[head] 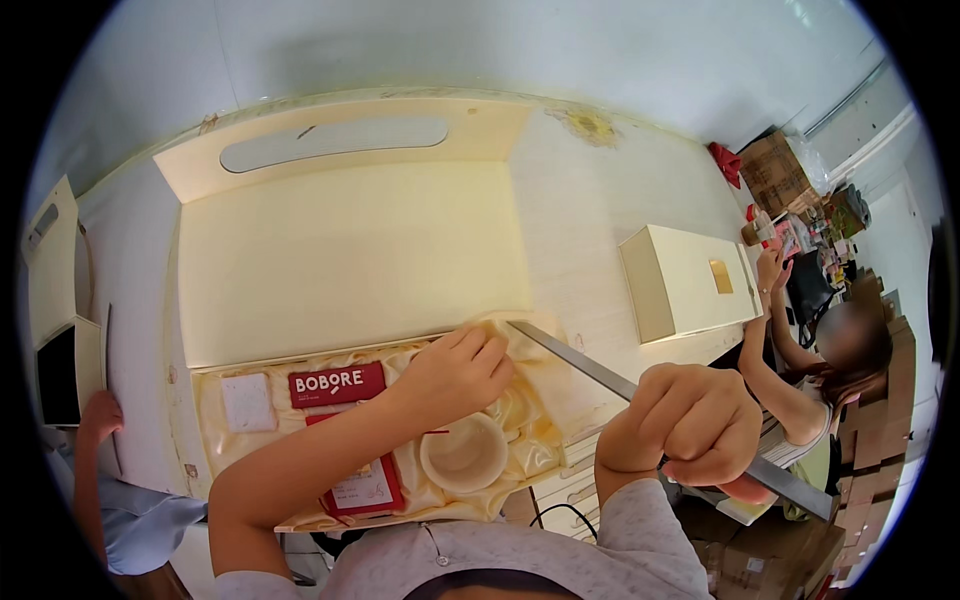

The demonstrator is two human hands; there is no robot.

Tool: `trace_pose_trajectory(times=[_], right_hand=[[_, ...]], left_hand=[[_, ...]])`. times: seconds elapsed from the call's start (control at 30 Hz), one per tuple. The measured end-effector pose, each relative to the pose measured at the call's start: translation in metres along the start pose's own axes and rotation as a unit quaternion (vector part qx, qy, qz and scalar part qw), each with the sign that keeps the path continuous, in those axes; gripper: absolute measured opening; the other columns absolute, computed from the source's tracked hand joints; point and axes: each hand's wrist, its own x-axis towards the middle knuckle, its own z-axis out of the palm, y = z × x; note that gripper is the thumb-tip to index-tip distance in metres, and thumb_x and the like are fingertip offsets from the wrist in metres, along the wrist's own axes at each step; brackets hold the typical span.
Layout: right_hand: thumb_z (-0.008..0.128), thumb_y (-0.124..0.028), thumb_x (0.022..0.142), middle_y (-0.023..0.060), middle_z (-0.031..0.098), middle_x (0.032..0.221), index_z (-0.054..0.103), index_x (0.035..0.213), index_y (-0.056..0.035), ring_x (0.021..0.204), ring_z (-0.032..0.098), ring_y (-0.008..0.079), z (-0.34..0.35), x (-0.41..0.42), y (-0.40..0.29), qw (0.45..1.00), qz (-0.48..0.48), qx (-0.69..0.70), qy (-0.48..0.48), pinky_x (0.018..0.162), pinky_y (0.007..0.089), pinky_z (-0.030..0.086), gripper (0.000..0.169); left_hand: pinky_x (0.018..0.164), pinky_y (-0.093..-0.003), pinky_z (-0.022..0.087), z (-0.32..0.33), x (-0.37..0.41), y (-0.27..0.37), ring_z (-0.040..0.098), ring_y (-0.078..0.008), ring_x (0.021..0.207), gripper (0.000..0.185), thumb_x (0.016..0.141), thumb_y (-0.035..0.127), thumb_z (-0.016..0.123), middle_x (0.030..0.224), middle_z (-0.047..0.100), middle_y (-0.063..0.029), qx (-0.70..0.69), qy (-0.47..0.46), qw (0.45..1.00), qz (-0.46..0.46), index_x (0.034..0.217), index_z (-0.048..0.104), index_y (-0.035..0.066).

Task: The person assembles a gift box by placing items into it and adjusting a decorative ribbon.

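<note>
An open cream gift box (352, 255) lies before me, its lid folded back and its tray lined with pale yellow satin (540, 431). In my right hand (694, 427) is a long flat metal strip (574, 356), whose far end meets the tray's back right corner. My left hand (469, 364) is at that corner, fingers curled on the satin; whether it pinches the cloth is hidden. In the tray sit a red BOBORE box (337, 382), a white square item (249, 403), a round cream bowl (465, 452) and a red-framed card (364, 487), partly under my left forearm.
A closed cream box (694, 281) with a gold plate stands to the right. Beyond it a person (787, 390) sits near a cup and clutter. At far left another person's hand (101, 415) touches an open cream box (90, 360). Cardboard boxes (750, 547) are at lower right.
</note>
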Motion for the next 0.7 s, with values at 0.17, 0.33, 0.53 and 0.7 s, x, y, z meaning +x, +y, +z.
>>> trace_pose_trajectory(times=[0.17, 0.33, 0.53, 0.7], right_hand=[[0.045, -0.045, 0.096, 0.0044, 0.036, 0.051, 0.047, 0.059, 0.0049, 0.034, 0.032, 0.0133, 0.006, 0.000, 0.004, 1.000, 0.010, 0.012, 0.016, 0.033, 0.0253, 0.021, 0.062], [0.047, -0.042, 0.096, 0.0052, 0.036, 0.053, 0.047, 0.061, 0.0048, 0.035, 0.033, 0.0137, 0.006, 0.001, 0.014, 0.999, 0.036, 0.036, -0.016, 0.034, 0.0259, 0.022, 0.059], [0.048, -0.044, 0.095, 0.0046, 0.035, 0.052, 0.047, 0.060, 0.0050, 0.034, 0.033, 0.0137, -0.001, 0.004, 0.021, 0.997, 0.035, 0.063, -0.023, 0.033, 0.0261, 0.021, 0.060], [0.048, -0.047, 0.094, 0.0037, 0.034, 0.050, 0.047, 0.059, 0.0058, 0.033, 0.031, 0.0134, -0.005, -0.002, 0.020, 0.996, 0.024, 0.077, 0.025, 0.032, 0.0264, 0.020, 0.063]], left_hand=[[0.072, -0.0286, 0.051, -0.003, -0.002, 0.001, 0.059, -0.0215, 0.082, 0.016, 0.066, 0.013, 0.064, 0.082, 0.059, -0.0082, 0.005, -0.020, 1.000, 0.014, 0.077, 0.058, 0.002], [0.074, -0.0285, 0.051, -0.002, -0.002, -0.002, 0.060, -0.0216, 0.084, 0.016, 0.063, 0.011, 0.062, 0.085, 0.061, -0.0101, -0.010, -0.014, 1.000, 0.025, 0.075, 0.057, 0.002], [0.074, -0.0287, 0.051, 0.000, -0.004, -0.003, 0.060, -0.0217, 0.083, 0.017, 0.062, 0.010, 0.061, 0.085, 0.061, -0.0106, -0.029, -0.011, 0.999, 0.027, 0.076, 0.056, 0.002], [0.068, -0.0279, 0.048, 0.003, -0.001, -0.006, 0.057, -0.0197, 0.072, 0.011, 0.063, 0.010, 0.060, 0.072, 0.058, -0.0071, -0.021, 0.034, 0.998, 0.052, 0.070, 0.054, 0.004]])
